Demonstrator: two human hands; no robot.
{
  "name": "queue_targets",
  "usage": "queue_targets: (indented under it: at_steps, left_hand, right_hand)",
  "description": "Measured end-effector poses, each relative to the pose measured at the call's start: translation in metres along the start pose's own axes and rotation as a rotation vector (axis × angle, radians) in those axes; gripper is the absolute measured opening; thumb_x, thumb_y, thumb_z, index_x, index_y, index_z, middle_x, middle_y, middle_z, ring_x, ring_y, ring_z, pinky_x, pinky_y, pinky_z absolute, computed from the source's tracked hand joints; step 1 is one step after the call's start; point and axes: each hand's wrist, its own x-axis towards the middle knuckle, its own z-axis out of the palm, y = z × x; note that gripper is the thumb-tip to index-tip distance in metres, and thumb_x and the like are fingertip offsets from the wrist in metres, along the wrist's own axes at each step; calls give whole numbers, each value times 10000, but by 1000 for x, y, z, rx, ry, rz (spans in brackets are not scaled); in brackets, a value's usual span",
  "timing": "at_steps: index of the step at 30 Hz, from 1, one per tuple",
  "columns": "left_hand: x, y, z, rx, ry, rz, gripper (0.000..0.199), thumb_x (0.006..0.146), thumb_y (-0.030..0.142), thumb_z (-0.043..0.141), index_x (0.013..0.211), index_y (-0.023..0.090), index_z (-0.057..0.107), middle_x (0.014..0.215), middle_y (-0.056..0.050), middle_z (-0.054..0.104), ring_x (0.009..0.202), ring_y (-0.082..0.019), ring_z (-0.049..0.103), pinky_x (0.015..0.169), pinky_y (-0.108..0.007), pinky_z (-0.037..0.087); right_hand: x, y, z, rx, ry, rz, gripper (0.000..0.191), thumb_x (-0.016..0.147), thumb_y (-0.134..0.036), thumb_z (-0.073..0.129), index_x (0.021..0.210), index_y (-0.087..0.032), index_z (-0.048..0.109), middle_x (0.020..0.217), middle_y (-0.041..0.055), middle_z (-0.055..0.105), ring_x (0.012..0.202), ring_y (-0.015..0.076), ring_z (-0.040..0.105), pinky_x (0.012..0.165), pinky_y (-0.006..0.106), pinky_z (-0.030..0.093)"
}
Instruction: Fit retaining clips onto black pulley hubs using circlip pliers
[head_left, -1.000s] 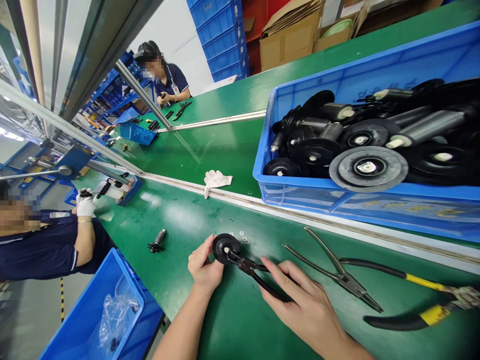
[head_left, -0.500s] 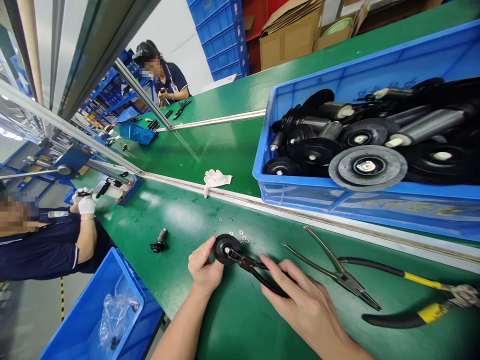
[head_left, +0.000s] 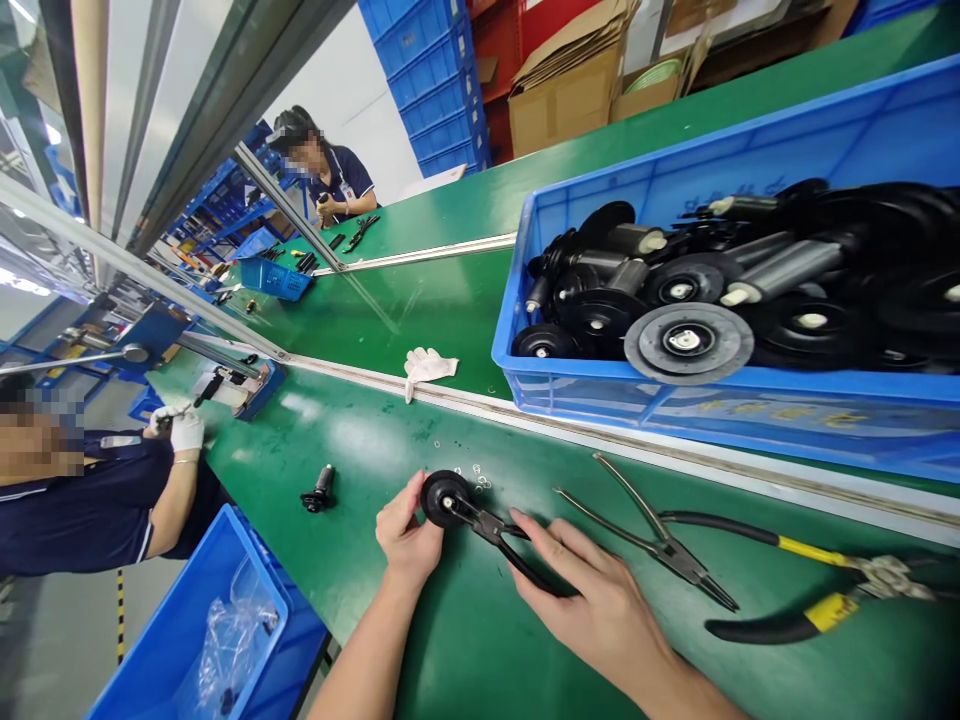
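Note:
My left hand (head_left: 409, 530) grips a round black part (head_left: 437, 488) with a light centre by its left edge, above the green bench. In my right hand (head_left: 574, 575) are black-handled pliers (head_left: 489, 526), whose tips touch the centre of that part. Several small rings (head_left: 480, 478) lie just behind the part. To the right of my right hand rest metal pliers (head_left: 671, 548) and larger pliers with black and yellow handles (head_left: 814, 548). A small dark part with a shaft (head_left: 321, 490) stands on the bench to the left.
A blue bin (head_left: 600, 393) of black disc-and-shaft parts stands at the back right. A white glove (head_left: 431, 366) lies by the metal rail (head_left: 360, 375). Another blue bin (head_left: 259, 545) is at lower left. One person (head_left: 112, 490) sits left, another (head_left: 341, 185) across the bench.
The view has shifted slightly, so the bin and loose pliers appear further left. Both hands keep their hold, and the plier tips stay at the part's centre.

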Motion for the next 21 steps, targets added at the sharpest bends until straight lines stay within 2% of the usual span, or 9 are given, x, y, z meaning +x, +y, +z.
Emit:
queue_targets:
  at_steps: [10,21]
  left_hand:
    - [1,1,-1,46,13,21,596,808,118,815,1380,224,688,1028,-83,836,784,-222,818,765,-297,696]
    - [2,5,1,56,3,1,562,835,132,790,1382,201,680,1014,-87,838,753,-198,811,761,-280,691]
  right_hand:
    - [1,-2,0,43,-43,19,480,999,-140,593,1468,-238,589,828,1,535,657,122,509,590,245,451]
    - [-2,1,2,37,-67,29,495,1012,-154,585,1499,-243,572,832,6,539,645,122,495,576,255,419]
